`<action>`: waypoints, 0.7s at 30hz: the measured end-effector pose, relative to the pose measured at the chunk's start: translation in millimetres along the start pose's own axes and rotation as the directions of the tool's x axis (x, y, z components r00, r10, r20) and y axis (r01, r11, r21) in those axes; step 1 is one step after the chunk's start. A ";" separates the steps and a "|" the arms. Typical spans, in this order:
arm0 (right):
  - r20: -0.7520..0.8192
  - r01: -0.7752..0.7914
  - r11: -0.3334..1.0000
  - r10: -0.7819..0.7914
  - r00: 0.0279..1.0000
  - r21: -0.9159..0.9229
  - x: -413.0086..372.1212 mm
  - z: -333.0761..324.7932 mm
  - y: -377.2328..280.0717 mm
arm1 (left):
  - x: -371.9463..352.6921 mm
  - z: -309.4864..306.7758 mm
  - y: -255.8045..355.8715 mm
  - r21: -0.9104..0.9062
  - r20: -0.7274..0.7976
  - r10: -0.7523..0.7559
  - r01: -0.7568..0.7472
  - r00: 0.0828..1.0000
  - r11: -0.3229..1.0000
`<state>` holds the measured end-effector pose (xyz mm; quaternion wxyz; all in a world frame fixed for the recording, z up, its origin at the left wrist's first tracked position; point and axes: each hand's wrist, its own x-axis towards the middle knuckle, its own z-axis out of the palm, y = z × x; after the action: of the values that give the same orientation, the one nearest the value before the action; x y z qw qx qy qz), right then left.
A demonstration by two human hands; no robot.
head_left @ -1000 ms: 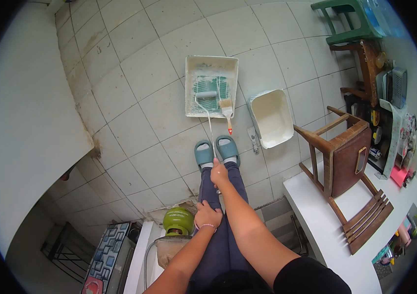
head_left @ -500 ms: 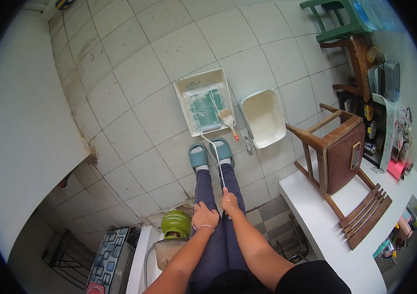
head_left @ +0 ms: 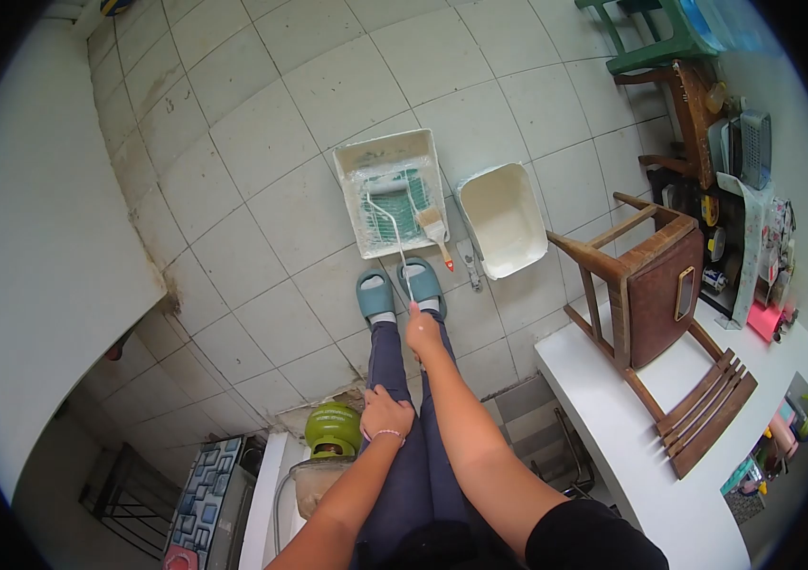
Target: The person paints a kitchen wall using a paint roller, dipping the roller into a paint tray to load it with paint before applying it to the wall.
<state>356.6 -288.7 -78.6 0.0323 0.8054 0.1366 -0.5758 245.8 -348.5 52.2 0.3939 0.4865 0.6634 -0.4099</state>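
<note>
**Right hand** [head_left: 420, 332] closed around the near end of a long, thin-shafted white paint roller [head_left: 388, 188], arm extended, apparently so the sleeve reaches the floor from a raised seat. **Left hand** [head_left: 385, 414] lies palm-down on the dark-trousered thigh, holding nothing, probably as a brace. The roller's long axis runs forward from the right hand. Its sleeve end points away and rests crosswise in a white rectangular paint tray with a green ribbed bed [head_left: 366, 157], beyond the slippered feet. A wooden-handled flat brush [head_left: 434, 226] lies just right of the shaft.
</note>
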 end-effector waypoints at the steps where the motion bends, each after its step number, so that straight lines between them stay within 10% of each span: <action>1: -0.013 -0.009 1.000 0.009 1.000 -0.010 7.9 -4.4 -9.0 | -1.2 -2.2 0.9 -0.001 -0.004 0.000 0.000 1.000 1.000; 14: -0.152 -0.012 0.964 -0.029 0.988 -0.266 4.6 -57.3 104.4 | 11.2 15.4 -6.7 0.054 -0.059 0.009 -0.006 0.998 0.999; 21: 0.050 -0.166 0.986 0.167 0.985 -0.025 31.8 -93.7 -11.0 | 15.4 14.9 -9.2 0.034 -0.055 0.017 -0.015 0.998 0.999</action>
<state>449.4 -252.8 -75.8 0.0921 0.7985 0.0739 -0.5903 235.4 -359.1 34.3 0.3701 0.5095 0.6633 -0.4043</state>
